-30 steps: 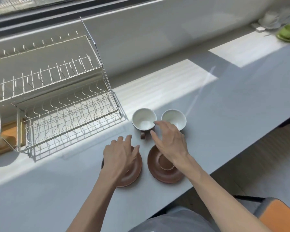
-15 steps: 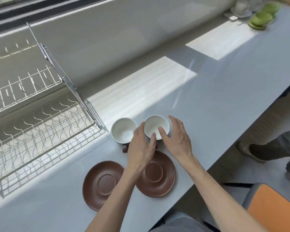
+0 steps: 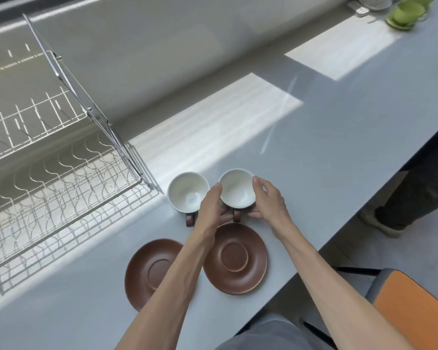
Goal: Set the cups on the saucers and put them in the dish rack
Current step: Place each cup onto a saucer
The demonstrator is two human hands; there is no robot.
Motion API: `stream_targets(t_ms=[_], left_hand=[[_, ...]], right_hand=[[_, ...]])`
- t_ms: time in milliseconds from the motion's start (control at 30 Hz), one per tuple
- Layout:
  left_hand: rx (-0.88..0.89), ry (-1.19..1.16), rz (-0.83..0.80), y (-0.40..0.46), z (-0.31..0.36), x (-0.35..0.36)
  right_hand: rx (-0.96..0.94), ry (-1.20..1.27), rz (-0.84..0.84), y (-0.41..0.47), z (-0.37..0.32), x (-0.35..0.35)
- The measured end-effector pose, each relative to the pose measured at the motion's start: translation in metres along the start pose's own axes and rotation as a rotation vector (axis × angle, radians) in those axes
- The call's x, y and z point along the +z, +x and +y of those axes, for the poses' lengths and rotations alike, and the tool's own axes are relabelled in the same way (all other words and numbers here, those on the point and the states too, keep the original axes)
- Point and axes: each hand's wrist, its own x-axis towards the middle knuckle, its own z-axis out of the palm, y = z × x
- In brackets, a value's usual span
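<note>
Cupping the right cup (image 3: 236, 188) now, both hands (image 3: 240, 207) have closed around it.

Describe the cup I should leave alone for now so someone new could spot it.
Start at the wire dish rack on the grey counter. Just past its right corner stand two white-lined cups. Yours is the left cup, nearest the rack, untouched, while both hands hold the right cup.

Sunlit patches cross the grey counter (image 3: 339, 127) beside an orange chair (image 3: 415, 306).
</note>
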Motion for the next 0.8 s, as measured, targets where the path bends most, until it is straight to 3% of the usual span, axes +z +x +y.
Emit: stream_targets(t_ms=[200,500,800], left_hand=[[0.020,-0.088,-0.029,-0.018,0.004,-0.003],[0.110,-0.008,-0.104,-0.075,-0.017,-0.020],[0.057,-0.026,-0.040,-0.117,-0.061,-0.039]], right_hand=[[-0.018,0.036,0.030,-0.016,-0.007,-0.003],[-0.047,0.043,-0.005,-0.069,0.013,-0.009],[-0.028,0.018,-0.029,-0.111,0.055,0.001]])
